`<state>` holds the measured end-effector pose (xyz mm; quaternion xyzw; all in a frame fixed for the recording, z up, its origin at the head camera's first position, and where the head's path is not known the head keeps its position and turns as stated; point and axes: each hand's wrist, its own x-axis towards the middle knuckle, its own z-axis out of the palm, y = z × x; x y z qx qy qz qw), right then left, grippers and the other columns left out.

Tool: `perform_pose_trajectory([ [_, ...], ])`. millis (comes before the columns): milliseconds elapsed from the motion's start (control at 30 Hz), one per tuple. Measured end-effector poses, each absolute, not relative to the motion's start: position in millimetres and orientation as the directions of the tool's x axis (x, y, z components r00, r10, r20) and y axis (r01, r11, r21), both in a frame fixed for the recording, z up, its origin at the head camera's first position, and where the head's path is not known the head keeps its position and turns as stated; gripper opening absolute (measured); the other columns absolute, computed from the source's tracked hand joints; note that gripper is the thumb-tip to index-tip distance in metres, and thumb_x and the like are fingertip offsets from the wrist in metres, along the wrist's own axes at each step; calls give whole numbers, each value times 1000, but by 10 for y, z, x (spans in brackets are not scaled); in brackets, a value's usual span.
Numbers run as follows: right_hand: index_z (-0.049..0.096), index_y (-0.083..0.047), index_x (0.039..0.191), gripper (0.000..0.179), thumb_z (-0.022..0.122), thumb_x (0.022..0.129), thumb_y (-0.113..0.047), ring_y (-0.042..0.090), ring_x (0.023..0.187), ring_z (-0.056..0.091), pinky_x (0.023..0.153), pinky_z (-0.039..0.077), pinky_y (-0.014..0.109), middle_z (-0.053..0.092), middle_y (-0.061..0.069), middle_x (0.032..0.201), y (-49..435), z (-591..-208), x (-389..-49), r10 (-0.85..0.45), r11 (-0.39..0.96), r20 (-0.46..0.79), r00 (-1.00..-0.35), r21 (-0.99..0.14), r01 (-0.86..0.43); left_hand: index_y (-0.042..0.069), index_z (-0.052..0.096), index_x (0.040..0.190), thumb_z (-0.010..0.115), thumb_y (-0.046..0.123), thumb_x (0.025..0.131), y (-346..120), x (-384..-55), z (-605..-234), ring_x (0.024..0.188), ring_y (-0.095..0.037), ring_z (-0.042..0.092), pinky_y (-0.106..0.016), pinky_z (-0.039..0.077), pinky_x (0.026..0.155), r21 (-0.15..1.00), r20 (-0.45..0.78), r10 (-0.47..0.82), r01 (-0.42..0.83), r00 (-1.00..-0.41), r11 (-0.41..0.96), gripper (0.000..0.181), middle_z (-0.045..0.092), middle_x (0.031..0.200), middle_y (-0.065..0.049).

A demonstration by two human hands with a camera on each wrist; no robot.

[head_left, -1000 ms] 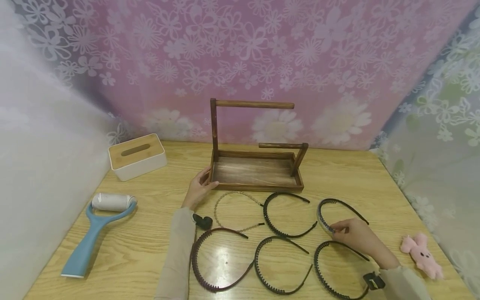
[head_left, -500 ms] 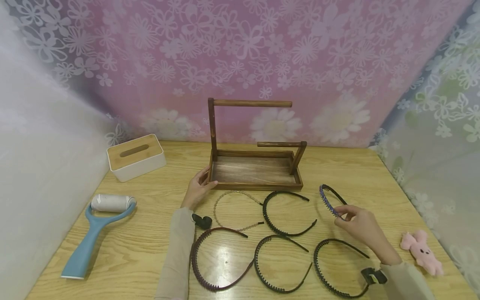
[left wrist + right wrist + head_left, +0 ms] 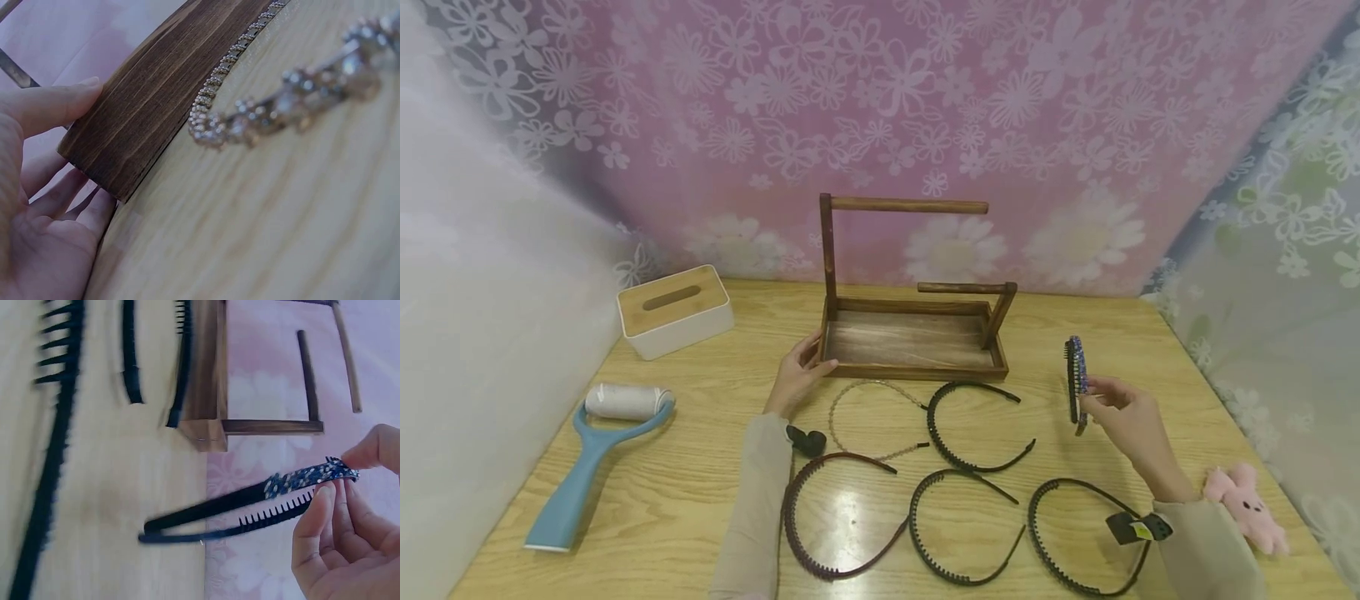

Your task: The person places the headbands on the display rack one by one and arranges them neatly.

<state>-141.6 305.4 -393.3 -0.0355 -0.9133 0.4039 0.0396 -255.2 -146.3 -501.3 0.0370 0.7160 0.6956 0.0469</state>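
Observation:
My right hand (image 3: 1131, 421) pinches a blue glittery headband (image 3: 1077, 375), which is held up off the table and seen edge-on in the head view. In the right wrist view, thumb and fingers grip the headband (image 3: 303, 481) at its sparkling, toothed middle, with both black ends pointing away. At the left front corner of a dark wooden stand (image 3: 917, 372), my left hand (image 3: 793, 382) holds on, thumb on the front wall and fingers round the side. The stand has a tray base and two bars, one high, one low. A beaded headband (image 3: 833, 412) lies just beside that hand.
Several dark toothed headbands lie in front of the stand, including a black one (image 3: 934, 433) and a dark red one (image 3: 790, 521). To the left are a tissue box (image 3: 681, 329) and a blue-handled lint roller (image 3: 580, 475); at right, a pink plush toy (image 3: 1247, 508).
My right hand has lifted the blue glittery headband off the table and turned it from lying flat to edge-on. The left hand stays on the stand's corner.

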Motion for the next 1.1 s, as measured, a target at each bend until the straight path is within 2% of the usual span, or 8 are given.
perform_pose_trajectory([
  [133, 54, 4, 131, 45, 57, 99, -27, -9, 78, 58, 64, 54, 13, 57, -34, 86, 3043, -3899, -1566, 100, 565, 51, -994, -825, 14, 12, 35, 152, 71, 13, 90, -1476, -2544, -5021, 147, -32, 28, -39, 33, 122, 1000, -24, 113, -23, -993, 12, 72, 21, 162, -10],
  [333, 59, -20, 119, 21, 57, 98, -24, -7, 79, 58, 67, 54, 10, 60, -29, 91, 2920, -3738, -1831, 100, 425, 86, -991, -904, -35, 13, 35, 152, 71, 13, 90, -1452, -2542, -5017, 147, -30, 29, -38, 34, 121, 999, -36, 97, -36, -995, 7, 72, 22, 161, -9],
  [433, 59, -26, 113, 16, 59, 97, -22, -5, 81, 58, 67, 54, 9, 63, -24, 92, 2834, -3639, -1966, 98, 325, 96, -991, -944, -59, 13, 34, 153, 70, 13, 90, -1453, -2544, -5013, 147, -31, 27, -39, 33, 122, 999, -41, 98, -40, -994, 6, 72, 21, 162, -9],
  [667, 62, -22, 108, 15, 61, 95, -14, -2, 80, 58, 65, 54, 8, 63, -16, 91, 2629, -3439, -2251, 116, 139, 148, -982, -981, -131, 9, 31, 153, 69, 10, 90, -1460, -2465, -4861, 148, -33, 26, -39, 32, 122, 998, -66, 115, -67, -991, -3, 73, 18, 162, -13],
  [1100, 62, -24, 102, 18, 62, 92, -10, 1, 73, 59, 64, 54, 9, 63, -14, 87, 2188, -3080, -2627, 104, 98, 205, -973, -976, -195, 12, 35, 152, 69, 10, 91, -1449, -2521, -4991, 147, -33, 29, -42, 37, 120, 999, -41, 86, -39, -995, 24, 70, 22, 161, -13],
])
